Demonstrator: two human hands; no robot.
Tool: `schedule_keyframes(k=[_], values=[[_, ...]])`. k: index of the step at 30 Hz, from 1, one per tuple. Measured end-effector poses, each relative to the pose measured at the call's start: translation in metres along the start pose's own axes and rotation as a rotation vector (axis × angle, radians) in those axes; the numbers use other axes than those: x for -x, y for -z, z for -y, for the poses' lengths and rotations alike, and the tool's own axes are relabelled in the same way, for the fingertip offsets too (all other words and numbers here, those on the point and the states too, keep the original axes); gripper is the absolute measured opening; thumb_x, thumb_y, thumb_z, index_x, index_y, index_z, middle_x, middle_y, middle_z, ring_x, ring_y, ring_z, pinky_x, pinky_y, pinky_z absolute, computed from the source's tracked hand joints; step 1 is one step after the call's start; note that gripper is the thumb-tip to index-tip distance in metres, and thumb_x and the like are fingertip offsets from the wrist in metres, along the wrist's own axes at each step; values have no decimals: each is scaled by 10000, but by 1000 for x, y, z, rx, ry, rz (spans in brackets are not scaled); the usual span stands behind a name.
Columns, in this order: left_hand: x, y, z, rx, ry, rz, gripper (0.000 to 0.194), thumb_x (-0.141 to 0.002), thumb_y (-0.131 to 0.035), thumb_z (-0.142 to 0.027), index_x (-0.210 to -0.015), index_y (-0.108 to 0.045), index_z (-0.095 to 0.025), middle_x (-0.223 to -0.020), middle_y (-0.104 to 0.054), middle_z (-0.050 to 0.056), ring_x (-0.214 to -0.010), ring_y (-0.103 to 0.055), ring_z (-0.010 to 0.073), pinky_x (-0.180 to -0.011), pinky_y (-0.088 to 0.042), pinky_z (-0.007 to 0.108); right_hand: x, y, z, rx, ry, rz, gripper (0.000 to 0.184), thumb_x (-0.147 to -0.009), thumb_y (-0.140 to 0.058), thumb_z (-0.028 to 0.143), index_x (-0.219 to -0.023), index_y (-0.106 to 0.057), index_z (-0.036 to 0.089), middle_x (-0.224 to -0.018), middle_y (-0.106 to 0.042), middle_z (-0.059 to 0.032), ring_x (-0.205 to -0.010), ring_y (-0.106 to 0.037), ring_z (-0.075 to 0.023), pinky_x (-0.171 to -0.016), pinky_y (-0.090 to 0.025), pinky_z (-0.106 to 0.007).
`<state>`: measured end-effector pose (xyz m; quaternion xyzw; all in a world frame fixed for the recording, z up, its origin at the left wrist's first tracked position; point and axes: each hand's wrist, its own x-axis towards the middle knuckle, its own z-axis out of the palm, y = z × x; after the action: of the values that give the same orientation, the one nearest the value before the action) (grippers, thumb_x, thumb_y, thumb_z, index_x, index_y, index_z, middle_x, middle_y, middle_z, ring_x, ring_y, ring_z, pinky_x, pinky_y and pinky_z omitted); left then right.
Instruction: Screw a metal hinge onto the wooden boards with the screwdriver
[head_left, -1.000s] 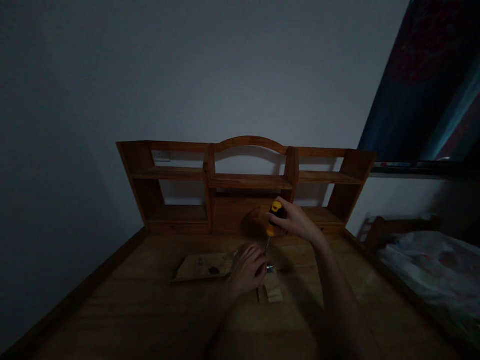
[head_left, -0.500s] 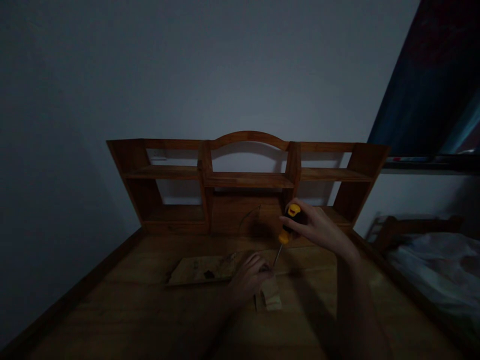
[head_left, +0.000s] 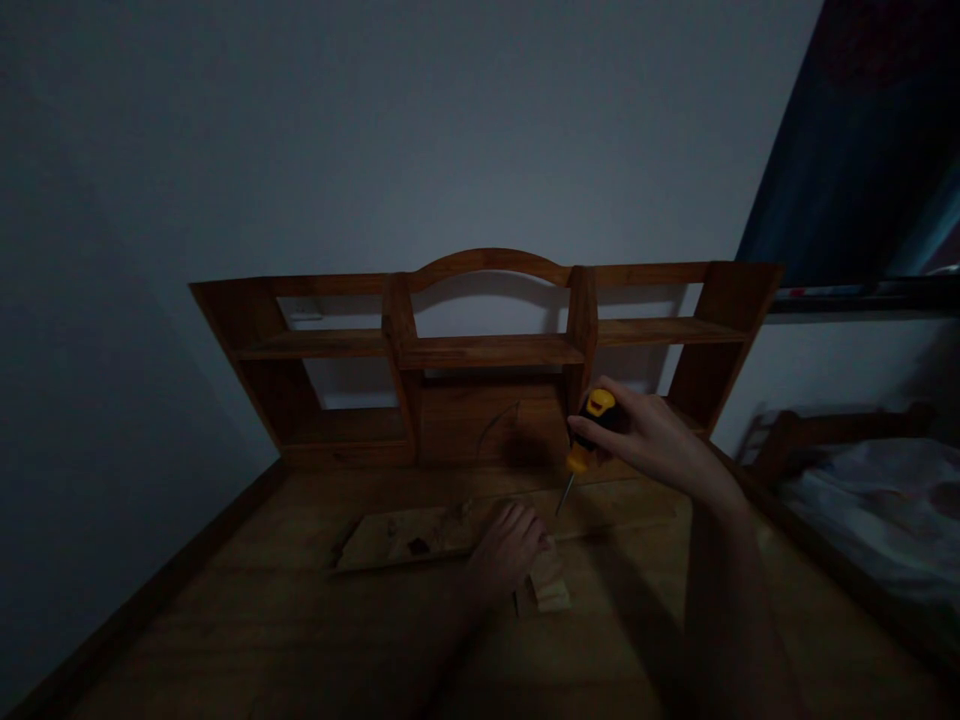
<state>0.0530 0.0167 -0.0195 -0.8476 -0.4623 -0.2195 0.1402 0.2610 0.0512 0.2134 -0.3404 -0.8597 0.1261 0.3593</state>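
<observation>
My right hand [head_left: 652, 440] is closed round the yellow and black handle of a screwdriver [head_left: 587, 435], held above the desk with its thin shaft slanting down to the left. My left hand [head_left: 510, 550] rests on the wooden desk [head_left: 300, 630], fingers curled down over a small pale wooden block [head_left: 547, 590] and the end of a flat wooden board [head_left: 405, 535]. What lies under those fingers is hidden. The screwdriver tip hangs just above and to the right of my left hand.
A wooden shelf unit [head_left: 487, 350] with an arched top stands at the back of the desk against a pale wall. A raised rim runs along the desk's left edge. To the right are a wooden bed frame [head_left: 810, 430] and pale bedding [head_left: 885, 520]. The room is dim.
My right hand has lifted the screwdriver up and to the right, off the spot by my left hand. My left hand stays on the block and board.
</observation>
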Motion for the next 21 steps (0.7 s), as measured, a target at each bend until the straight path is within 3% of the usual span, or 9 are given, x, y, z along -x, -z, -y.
schedule_keyframes(k=[5, 11, 17, 21], values=[[-8, -6, -6, -78, 17, -27, 161, -958, -462, -256, -907, -576, -154, -906, -574, 90, -930, -532, 257, -973, -402, 472, 0, 0, -1, 0, 17, -13, 313, -877, -585, 530, -876, -535, 221, -698, -595, 16, -604, -547, -137, -523, -344, -244], [-11, -12, 0, -56, -47, -39, 172, -956, -492, -230, -842, -611, -181, -806, -587, 59, -894, -533, 235, -966, -401, 461, 0, 0, 4, -15, 21, -9, 339, -875, -580, 554, -864, -531, 218, -712, -607, 15, -619, -556, -136, -536, -345, -244], [-8, 14, -3, -65, -18, -24, 258, -932, -557, -432, -899, -615, -183, -936, -595, 63, -967, -526, 243, -1029, -366, 479, 1, 1, 5, 3, 10, -14, 362, -876, -565, 575, -847, -531, 216, -689, -587, 20, -599, -528, -126, -523, -324, -248], [0, 26, 0, 24, -77, 47, 131, -946, -525, -240, -1033, -613, -198, -1015, -587, 47, -1018, -515, 226, -1110, -278, 491, 2, 2, 3, 25, 10, -41, 327, -876, -582, 542, -872, -537, 218, -699, -571, 25, -611, -528, -126, -540, -329, -248]])
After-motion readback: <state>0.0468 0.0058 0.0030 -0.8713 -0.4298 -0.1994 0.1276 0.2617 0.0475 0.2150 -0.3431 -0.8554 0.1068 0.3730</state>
